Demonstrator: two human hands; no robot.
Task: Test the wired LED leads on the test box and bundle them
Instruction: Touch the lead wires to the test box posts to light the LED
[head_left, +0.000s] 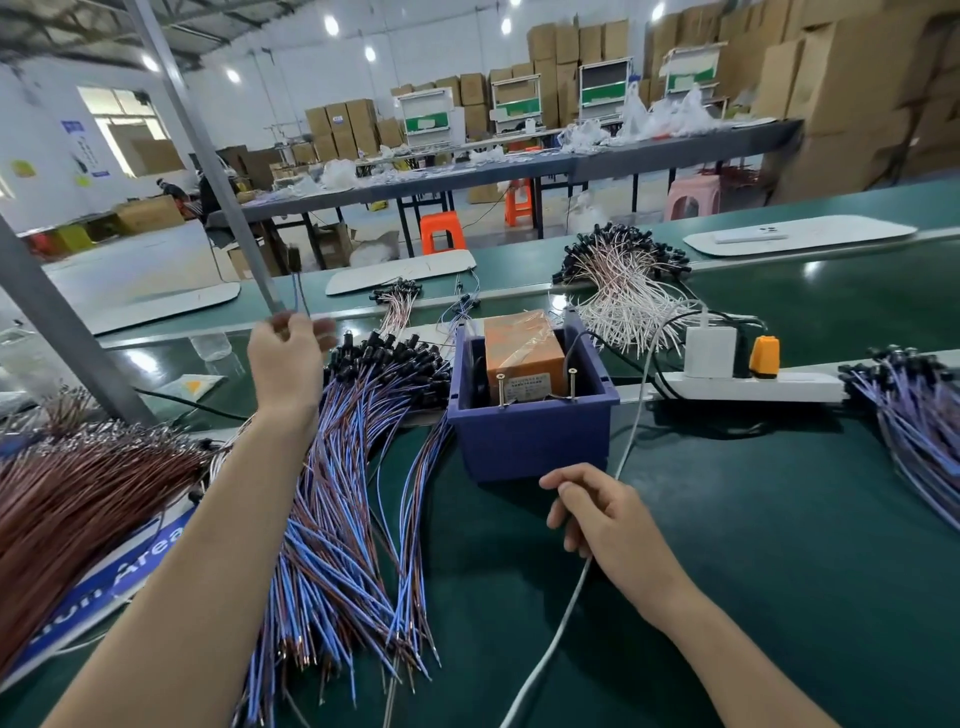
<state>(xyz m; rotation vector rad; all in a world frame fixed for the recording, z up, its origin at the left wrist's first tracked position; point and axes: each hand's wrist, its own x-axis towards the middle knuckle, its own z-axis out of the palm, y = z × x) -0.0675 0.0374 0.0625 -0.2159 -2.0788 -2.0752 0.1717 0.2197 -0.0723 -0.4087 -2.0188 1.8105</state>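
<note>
You were early in the job, by my reading: a big fan of blue-and-brown LED leads (353, 499) lay loose on the green bench (779, 519) just left of the test box (530, 405), and I could see no tie or band around any of them. Other heaps sat apart, a white-wired pile (623, 280) behind the box and a blue pile (919, 415) at the far right, though whether those were already tested I could not tell. The 2 upright screws (501, 389) on the box's near rim (presumably the test contacts) had no lead touching them. Your left hand (288, 358) was raised above the black LED ends of the pile, arm stretched forward, fingers pinched around 1 thin blue lead (297, 291) that rose from them. Your right hand (597, 506) rested low in front of the box, loosely curled over a white cable (550, 644), with no lead in it.
</note>
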